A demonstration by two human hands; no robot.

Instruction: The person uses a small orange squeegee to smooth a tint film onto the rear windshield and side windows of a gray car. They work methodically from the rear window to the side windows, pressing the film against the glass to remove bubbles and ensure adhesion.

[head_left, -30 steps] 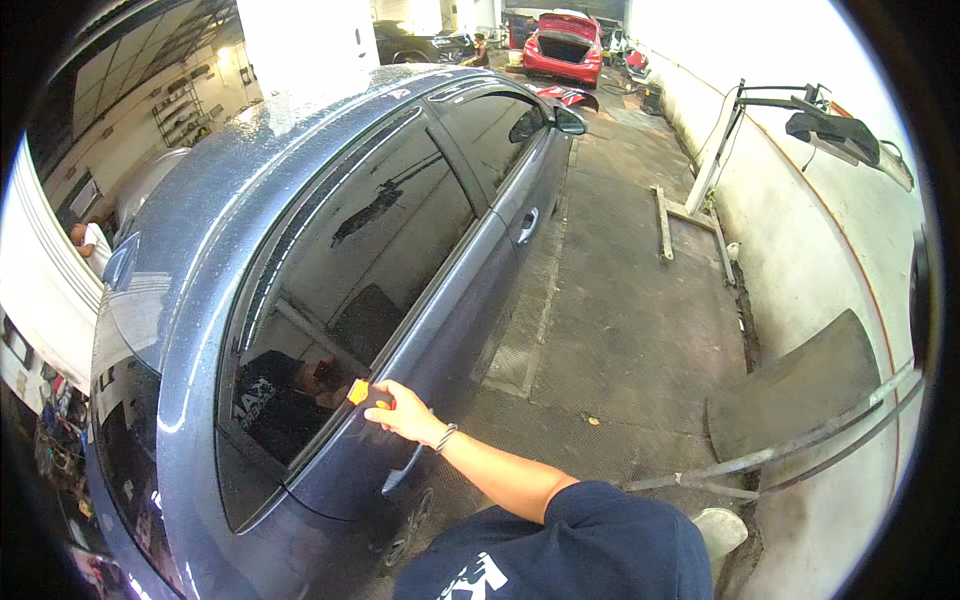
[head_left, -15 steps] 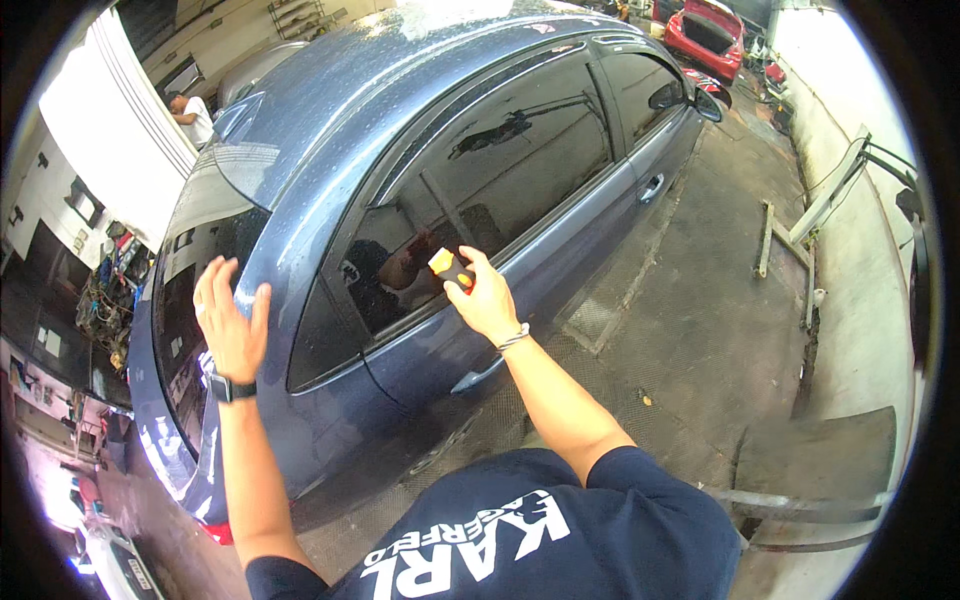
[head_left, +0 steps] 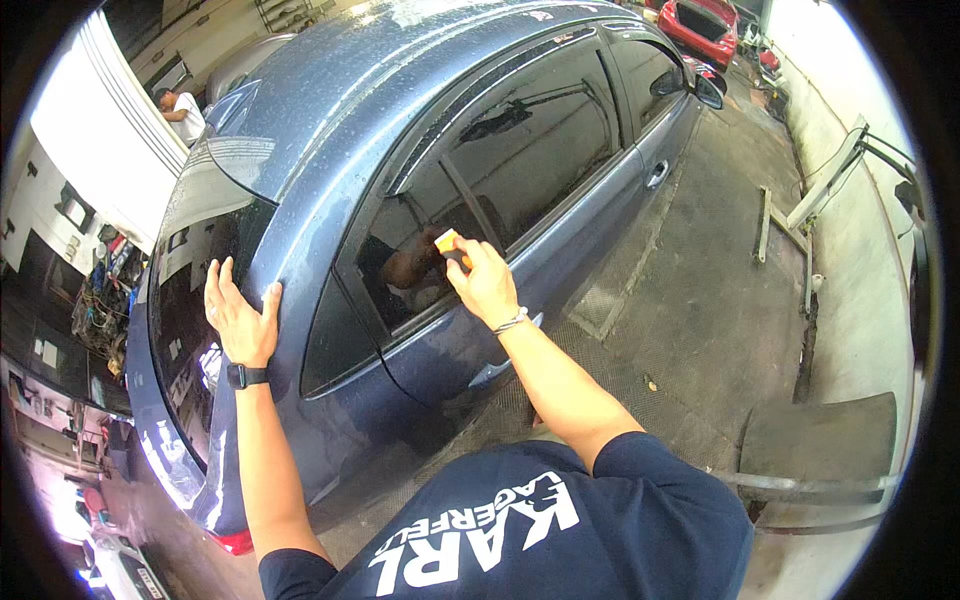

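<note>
"What's changing?"

"I'm seeing the orange-and-black hand tool (head_left: 455, 252) sitting higher over the rear side window (head_left: 540, 165) than half a second ago; I'm judging the work is shifting up the pane, though I can't tell whether it's touching."

"And the fingers?"

"The right hand (head_left: 487, 288) is pinching the tool, which is pointing toward eleven o'clock. From the tool, toward eight, the left hand (head_left: 245, 325) is spreading empty fingers by the rear pillar (head_left: 300, 285)."

Dark floor (head_left: 690, 300): blue car (head_left: 430, 360), small tan scrap (head_left: 650, 383).
</note>
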